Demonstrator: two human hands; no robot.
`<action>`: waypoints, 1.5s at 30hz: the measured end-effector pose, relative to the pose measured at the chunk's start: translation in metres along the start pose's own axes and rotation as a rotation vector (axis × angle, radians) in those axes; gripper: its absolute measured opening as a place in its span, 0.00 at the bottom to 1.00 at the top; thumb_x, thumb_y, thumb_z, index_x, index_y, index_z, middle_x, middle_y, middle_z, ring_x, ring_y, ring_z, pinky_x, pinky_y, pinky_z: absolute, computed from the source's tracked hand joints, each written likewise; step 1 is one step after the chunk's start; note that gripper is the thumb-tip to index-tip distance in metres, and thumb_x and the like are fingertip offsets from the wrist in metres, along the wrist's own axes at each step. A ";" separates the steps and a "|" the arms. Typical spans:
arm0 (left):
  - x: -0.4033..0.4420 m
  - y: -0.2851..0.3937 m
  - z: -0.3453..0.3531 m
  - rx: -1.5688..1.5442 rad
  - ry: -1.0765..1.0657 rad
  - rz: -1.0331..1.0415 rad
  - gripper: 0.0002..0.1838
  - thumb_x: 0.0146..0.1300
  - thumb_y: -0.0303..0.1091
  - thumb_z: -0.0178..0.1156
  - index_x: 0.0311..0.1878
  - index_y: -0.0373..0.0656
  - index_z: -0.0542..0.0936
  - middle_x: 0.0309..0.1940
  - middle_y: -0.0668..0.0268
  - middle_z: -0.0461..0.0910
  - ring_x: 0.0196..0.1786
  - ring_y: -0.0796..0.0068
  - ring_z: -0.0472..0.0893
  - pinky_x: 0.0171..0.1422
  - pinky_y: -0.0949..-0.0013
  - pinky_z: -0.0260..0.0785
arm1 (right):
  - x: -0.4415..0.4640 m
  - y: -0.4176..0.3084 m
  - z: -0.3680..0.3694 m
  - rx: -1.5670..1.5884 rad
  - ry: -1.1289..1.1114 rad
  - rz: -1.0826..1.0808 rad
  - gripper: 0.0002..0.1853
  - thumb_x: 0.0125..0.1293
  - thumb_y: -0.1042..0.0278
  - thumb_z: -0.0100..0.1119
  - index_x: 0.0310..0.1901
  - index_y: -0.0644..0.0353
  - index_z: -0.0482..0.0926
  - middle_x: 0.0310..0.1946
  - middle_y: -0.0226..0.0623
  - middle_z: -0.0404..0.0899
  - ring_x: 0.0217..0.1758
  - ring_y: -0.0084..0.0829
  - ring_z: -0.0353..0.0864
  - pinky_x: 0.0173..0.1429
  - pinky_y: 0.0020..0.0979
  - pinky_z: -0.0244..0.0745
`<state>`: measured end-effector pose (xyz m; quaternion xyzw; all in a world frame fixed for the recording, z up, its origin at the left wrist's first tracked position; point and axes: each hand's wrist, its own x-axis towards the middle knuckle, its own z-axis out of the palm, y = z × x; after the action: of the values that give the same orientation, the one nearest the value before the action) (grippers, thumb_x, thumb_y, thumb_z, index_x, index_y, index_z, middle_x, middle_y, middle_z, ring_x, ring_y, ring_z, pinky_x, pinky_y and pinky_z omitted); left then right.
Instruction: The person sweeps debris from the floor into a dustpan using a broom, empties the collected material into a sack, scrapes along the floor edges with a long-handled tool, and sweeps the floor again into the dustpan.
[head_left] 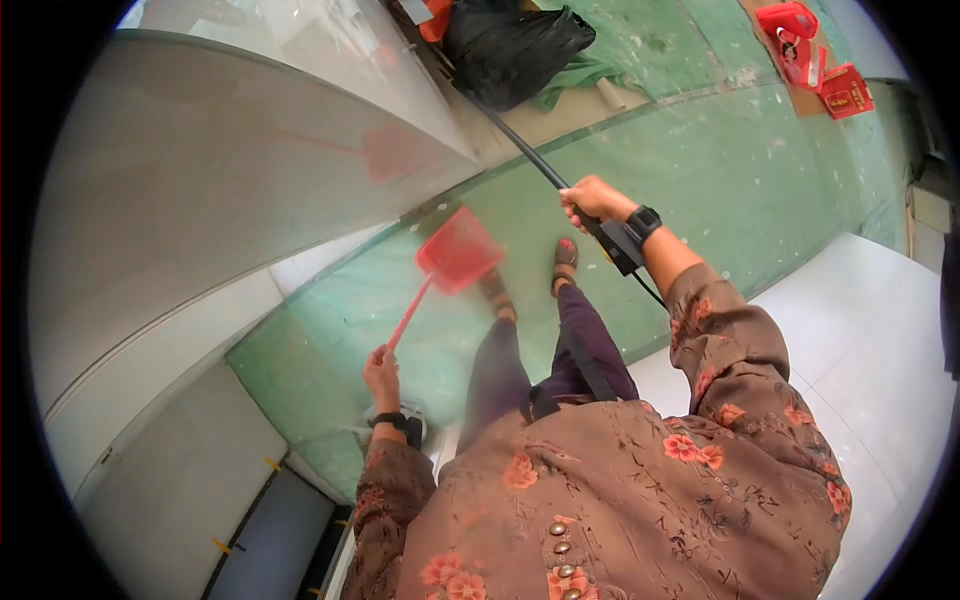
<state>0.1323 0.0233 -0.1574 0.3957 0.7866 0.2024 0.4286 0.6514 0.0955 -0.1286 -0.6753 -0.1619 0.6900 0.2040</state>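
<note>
My left hand is closed around the thin handle of a red fly swatter. Its square head, slightly blurred, hangs over the green floor in front of my feet. Further up, my right hand grips a long black pole. A black box sits by that wrist, with a dark cable trailing from it. The pole's far end reaches towards a black plastic bag; whether they touch I cannot tell. Both wrists carry dark bands.
A glossy panel stands on the left and reflects the swatter. Red packets lie on cardboard at the upper right. Green sheeting covers much of the floor, and pale tiles show at right.
</note>
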 end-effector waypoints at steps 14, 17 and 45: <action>-0.008 -0.009 -0.020 -0.238 0.051 -0.038 0.20 0.58 0.27 0.55 0.54 0.37 0.68 0.36 0.66 0.74 0.31 0.79 0.74 0.30 0.77 0.68 | 0.069 -0.088 0.030 -0.007 -0.068 -0.184 0.13 0.62 0.63 0.52 0.27 0.64 0.76 0.18 0.34 0.77 0.19 0.27 0.75 0.23 0.30 0.71; -0.017 -0.003 -0.017 -0.142 0.149 -0.027 0.20 0.59 0.28 0.55 0.56 0.37 0.67 0.36 0.65 0.74 0.33 0.76 0.76 0.32 0.76 0.69 | 0.079 -0.104 0.026 -0.014 -0.066 -0.211 0.11 0.59 0.65 0.56 0.28 0.66 0.77 0.25 0.38 0.79 0.21 0.25 0.78 0.25 0.27 0.72; -0.084 -0.063 0.002 0.031 -0.185 -0.265 0.15 0.60 0.33 0.56 0.48 0.35 0.74 0.35 0.63 0.79 0.35 0.76 0.79 0.35 0.76 0.71 | 0.167 -0.035 0.008 -0.912 0.158 -0.381 0.14 0.56 0.65 0.52 0.33 0.72 0.76 0.26 0.54 0.78 0.35 0.44 0.82 0.37 0.39 0.74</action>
<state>0.1325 -0.0820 -0.1568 0.3120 0.7921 0.0946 0.5161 0.6448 0.2094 -0.2553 -0.7045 -0.5515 0.4461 0.0218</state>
